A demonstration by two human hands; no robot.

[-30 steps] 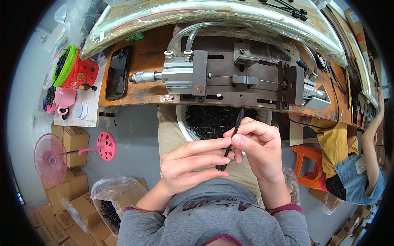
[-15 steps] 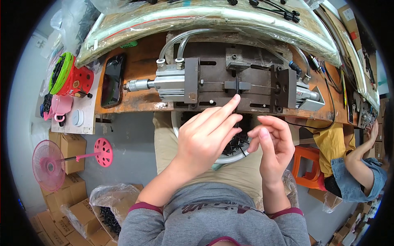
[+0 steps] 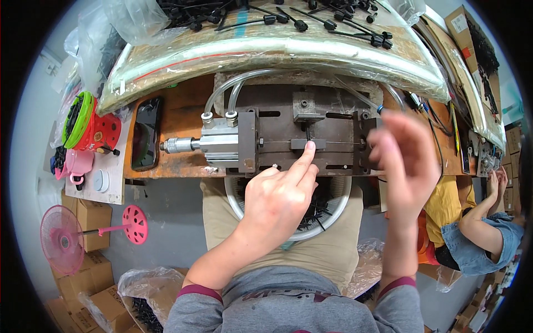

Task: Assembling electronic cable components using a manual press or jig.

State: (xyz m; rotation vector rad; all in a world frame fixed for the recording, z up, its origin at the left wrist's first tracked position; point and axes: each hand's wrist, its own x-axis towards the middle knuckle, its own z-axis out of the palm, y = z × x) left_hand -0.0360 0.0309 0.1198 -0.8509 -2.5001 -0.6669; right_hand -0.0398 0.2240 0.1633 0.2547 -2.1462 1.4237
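Grey cloth of the wearer's shirt [image 3: 277, 311] stands nearest us, with beige trousers [image 3: 340, 244] beyond it. Between the knees we find a white tub [image 3: 231, 201] holding black pieces [image 3: 319, 209], below the near edge of the bench [image 3: 177, 168].

The left hand [image 3: 280, 197] reaches over that edge, its index finger straight and the tip set down on the grey block [image 3: 319, 145]. We record it as pressing rather than gripping, though the thumb is hidden. The right hand [image 3: 408, 158] is raised over the right end of the dark plate [image 3: 277, 129]; it is blurred, fingers partly bent, and we cannot tell whether it holds anything.

One black rod [image 3: 308, 133] runs from the fingertip back to the bracket [image 3: 304, 112] at the plate's far edge; whether it crosses the block or sits in a slot, we cannot tell. Wire [image 3: 341, 143] extends from both ends of the block. At the plate's left end we note a metal cylinder [image 3: 219, 145] with clear hoses [image 3: 217, 97].

Near the bench's left edge lies a phone [image 3: 147, 133]. Past the far edge, a wrapped slab [image 3: 266, 58] carries loose black parts [image 3: 300, 25].
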